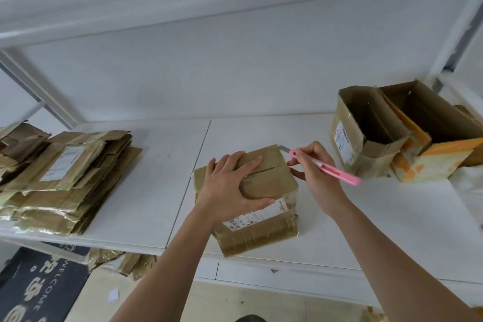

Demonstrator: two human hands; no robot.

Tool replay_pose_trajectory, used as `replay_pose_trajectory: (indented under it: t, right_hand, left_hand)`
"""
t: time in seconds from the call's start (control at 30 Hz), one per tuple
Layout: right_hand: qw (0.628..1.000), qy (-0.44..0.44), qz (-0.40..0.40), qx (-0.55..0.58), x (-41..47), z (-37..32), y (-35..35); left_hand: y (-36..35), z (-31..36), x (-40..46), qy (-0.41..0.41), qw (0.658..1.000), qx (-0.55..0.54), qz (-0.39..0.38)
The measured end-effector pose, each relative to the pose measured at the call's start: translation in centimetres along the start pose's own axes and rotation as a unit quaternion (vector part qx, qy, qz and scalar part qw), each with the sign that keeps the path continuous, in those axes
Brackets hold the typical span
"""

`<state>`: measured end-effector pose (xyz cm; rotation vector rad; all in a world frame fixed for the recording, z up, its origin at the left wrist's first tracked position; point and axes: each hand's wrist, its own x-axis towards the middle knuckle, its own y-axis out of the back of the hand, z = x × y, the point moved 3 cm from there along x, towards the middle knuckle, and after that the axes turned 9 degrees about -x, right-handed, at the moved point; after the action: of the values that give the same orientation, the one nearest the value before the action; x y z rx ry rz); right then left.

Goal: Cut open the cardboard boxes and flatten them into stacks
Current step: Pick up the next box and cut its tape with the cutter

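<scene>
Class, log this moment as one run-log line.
left hand steadies sealed box | right hand holds pink cutter at top's far edge

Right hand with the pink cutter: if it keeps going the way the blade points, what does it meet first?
The right hand aims the pink cutter up-left, with its blade at the sealed box top's far right corner. It would probably meet that corner first, though depth is unclear.
</scene>
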<state>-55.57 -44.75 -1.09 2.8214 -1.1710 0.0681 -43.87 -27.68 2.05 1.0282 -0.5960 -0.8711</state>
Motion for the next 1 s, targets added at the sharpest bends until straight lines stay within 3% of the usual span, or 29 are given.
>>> replay_pose_trajectory:
  t: [0.33,1.0]
  right_hand:
    - [0.996,0.013,-0.057,-0.066,0.4,-0.5,1.0]
    - [0.99,0.075,-0.067,-0.101,-4.4,0.7,3.1]
  left_hand:
    - [0.0,-0.2,0.1,0.004,1.0,-0.019,0.003]
    - [-0.5,-0.7,0.6,-0.019,1.0,0.014,-0.016]
